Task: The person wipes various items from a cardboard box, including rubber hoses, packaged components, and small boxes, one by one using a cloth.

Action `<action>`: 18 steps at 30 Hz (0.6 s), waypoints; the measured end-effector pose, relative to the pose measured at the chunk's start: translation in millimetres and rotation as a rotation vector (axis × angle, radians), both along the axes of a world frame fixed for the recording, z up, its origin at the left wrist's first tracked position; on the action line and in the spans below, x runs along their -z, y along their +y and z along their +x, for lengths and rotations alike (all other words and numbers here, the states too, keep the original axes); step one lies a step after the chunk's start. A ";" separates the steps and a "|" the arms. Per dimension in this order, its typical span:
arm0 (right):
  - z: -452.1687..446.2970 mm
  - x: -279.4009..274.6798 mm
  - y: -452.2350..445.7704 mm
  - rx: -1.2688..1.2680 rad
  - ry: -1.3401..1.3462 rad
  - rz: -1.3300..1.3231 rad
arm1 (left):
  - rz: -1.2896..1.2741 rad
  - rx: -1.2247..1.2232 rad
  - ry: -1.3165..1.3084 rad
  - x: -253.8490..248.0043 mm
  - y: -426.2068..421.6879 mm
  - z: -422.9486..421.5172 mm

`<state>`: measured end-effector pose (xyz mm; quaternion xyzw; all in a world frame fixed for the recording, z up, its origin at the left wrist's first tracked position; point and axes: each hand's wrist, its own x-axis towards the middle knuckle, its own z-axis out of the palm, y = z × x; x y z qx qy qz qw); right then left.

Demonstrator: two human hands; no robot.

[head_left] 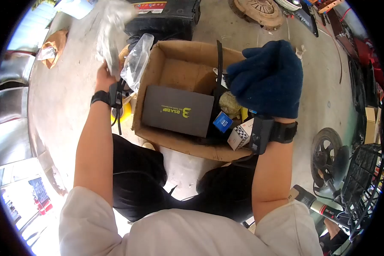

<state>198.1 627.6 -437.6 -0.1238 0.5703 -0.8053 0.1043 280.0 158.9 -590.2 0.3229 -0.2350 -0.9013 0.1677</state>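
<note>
My left hand (106, 77), left of the cardboard box (170, 147), is closed on a whitish, see-through plastic bag (111, 34) blurred by motion. A dark blue fuzzy cloth (266, 81) is bunched up over the box's right side. It covers my right hand (284, 120), which grips it with the fingers hidden. Inside the box lie a dark grey carton (177, 111) with yellow-green lettering, a small blue box (222, 122), a checkered white box (240, 135) and a tan lump (229, 103). A black strip (219, 64) stands up at the back edge.
Another clear plastic bag (137, 59) hangs at the box's left edge, above a yellow roll (122, 112). Behind the box are a black battery-like case (164, 19) and a rusty round clutch part (259, 12). A wheel (326, 147) and a black wire basket (362, 183) stand at right.
</note>
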 end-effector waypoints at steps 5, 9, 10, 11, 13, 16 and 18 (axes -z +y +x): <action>-16.0 -20.1 35.6 0.111 0.679 0.833 | -0.486 0.271 -0.681 73.9 -52.0 67.6; -21.9 -19.7 85.7 0.249 0.620 0.999 | -0.258 0.223 -0.765 75.0 -51.9 73.8; -22.2 -16.9 94.9 0.288 0.596 1.012 | -0.415 0.384 -0.796 75.8 -50.5 69.2; -22.4 -13.3 102.8 0.315 0.571 1.013 | -0.573 0.544 -0.824 75.2 -51.1 66.0; -21.0 -5.5 111.1 0.361 0.535 1.009 | -1.115 0.870 -0.849 87.5 -63.9 66.9; -16.2 7.1 114.4 0.394 0.494 0.995 | -2.075 1.299 -1.071 49.6 -27.8 54.3; -14.9 12.6 118.0 0.414 0.479 0.992 | -1.722 0.693 -1.249 40.9 3.1 26.8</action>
